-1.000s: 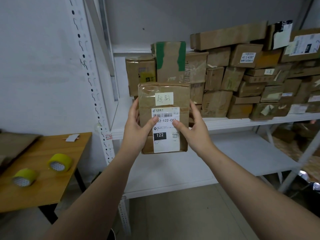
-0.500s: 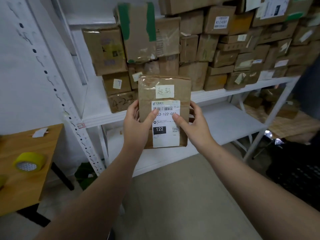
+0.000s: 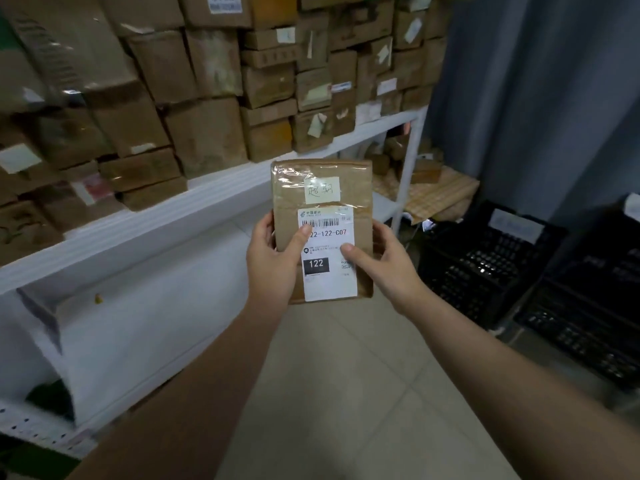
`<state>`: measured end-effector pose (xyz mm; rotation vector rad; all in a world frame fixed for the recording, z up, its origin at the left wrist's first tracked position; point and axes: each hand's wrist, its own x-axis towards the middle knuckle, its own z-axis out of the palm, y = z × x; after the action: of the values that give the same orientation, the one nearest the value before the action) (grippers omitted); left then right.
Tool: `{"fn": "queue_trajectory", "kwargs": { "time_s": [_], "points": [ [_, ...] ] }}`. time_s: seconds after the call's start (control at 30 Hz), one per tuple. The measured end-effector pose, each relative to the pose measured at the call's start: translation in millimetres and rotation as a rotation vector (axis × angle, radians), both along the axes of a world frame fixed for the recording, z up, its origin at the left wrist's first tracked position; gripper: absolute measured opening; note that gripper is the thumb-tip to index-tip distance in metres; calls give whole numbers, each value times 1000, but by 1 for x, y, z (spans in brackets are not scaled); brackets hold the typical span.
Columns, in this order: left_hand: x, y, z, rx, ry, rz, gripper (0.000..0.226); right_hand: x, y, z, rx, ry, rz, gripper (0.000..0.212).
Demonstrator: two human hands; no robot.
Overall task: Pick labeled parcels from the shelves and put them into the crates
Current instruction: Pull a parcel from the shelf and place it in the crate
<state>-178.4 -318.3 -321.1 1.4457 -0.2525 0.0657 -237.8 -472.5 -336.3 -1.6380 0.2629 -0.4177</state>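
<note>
I hold a flat brown parcel (image 3: 349, 192) upright in front of me, above the tiled floor. It carries a white shipping label reading 122-C07 and a small handwritten note. My left hand (image 3: 273, 261) grips its left edge with the thumb across the label. My right hand (image 3: 384, 261) grips the right edge, thumb on the label too. Two black slotted crates stand on the floor to the right: one crate (image 3: 485, 265) nearer the shelf and a second crate (image 3: 588, 306) at the frame's right edge.
A white metal shelf (image 3: 194, 206) runs along the left, its upper level stacked with several brown cardboard parcels (image 3: 207, 133). A grey curtain (image 3: 536, 98) hangs behind the crates. More boxes (image 3: 422, 171) sit low beyond the shelf post.
The view has swung to the right: the wooden table with tape rolls has left the frame and the black crates have come into view. Both hands keep the same grip on the parcel.
</note>
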Motion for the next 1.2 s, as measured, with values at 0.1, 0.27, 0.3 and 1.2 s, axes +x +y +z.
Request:
{"fn": "queue_trajectory", "kwargs": {
  "time_s": [0.1, 0.27, 0.3, 1.2],
  "points": [
    [1, -65, -6, 0, 8, -78, 46, -10, -58, -7, 37, 8, -81, 55],
    [4, -163, -19, 34, 21, -197, 33, -28, -143, -17, 92, -7, -256, 43],
    [6, -180, -23, 50, 22, -232, 30, -29, -159, -20, 104, -2, -292, 44],
    [270, -560, -131, 397, 75, -757, 43, 169, -487, -112, 232, 233, -796, 52]
  ]
}}
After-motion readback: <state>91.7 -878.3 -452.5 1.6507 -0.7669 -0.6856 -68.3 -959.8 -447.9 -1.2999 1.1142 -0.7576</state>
